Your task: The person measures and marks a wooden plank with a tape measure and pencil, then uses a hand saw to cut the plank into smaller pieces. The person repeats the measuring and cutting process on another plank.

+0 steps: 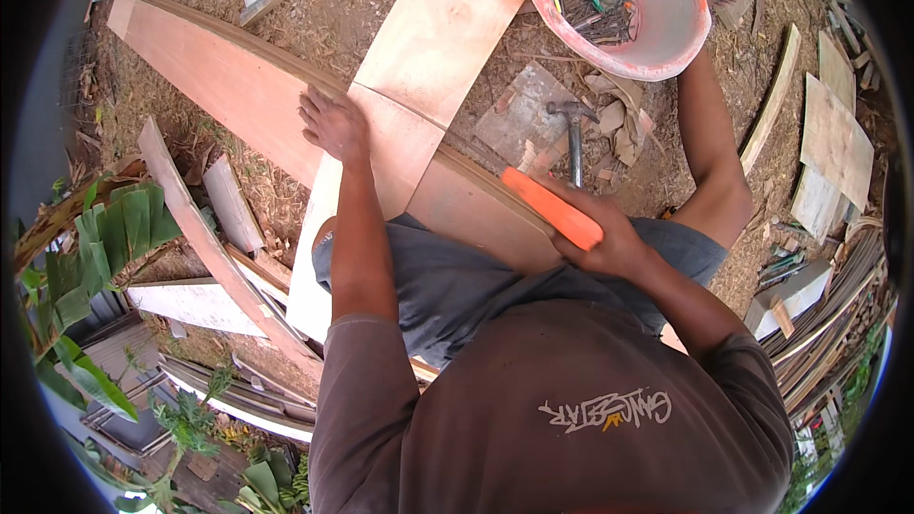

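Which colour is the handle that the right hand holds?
The handle is bright orange, shown best in the head view.

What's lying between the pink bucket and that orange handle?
A hammer lies between the bucket and the orange handle, among wood scraps, in the head view.

Left hand (335, 126) spread, palm down; right hand (614, 236) curled closed
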A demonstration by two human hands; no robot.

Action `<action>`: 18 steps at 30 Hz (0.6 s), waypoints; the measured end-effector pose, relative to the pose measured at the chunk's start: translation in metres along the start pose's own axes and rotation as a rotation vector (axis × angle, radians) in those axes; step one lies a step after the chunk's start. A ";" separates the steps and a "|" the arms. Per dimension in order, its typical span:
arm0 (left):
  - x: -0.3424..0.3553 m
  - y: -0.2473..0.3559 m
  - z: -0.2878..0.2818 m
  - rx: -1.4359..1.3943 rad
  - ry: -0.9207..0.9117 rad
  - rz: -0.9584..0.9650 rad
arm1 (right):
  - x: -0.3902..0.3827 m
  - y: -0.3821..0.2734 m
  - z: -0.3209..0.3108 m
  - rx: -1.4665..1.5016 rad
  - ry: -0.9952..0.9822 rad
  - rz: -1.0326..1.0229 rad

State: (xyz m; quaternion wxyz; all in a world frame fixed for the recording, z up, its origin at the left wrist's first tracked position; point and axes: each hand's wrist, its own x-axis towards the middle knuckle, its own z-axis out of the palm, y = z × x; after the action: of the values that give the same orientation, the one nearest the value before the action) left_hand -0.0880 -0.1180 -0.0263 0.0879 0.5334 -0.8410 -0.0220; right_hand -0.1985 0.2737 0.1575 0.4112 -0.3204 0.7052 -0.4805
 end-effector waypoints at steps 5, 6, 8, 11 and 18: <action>-0.002 -0.001 -0.007 0.054 -0.032 0.017 | 0.070 0.039 0.034 0.036 -0.057 -0.134; 0.002 0.001 -0.005 0.046 -0.037 -0.002 | 0.030 0.037 0.017 0.024 -0.046 -0.178; 0.001 -0.003 -0.002 0.041 -0.007 0.007 | -0.064 0.019 -0.027 -0.049 -0.087 0.034; 0.000 -0.005 0.005 0.033 0.001 0.012 | -0.161 -0.017 -0.061 -0.096 -0.069 0.080; 0.001 0.000 -0.003 0.065 0.010 0.027 | 0.074 0.024 0.030 0.015 0.014 -0.114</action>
State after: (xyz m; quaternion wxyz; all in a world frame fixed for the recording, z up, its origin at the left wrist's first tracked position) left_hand -0.0879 -0.1182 -0.0235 0.0749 0.5247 -0.8479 0.0090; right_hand -0.2066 0.2070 0.1086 0.3805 -0.3537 0.6849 -0.5108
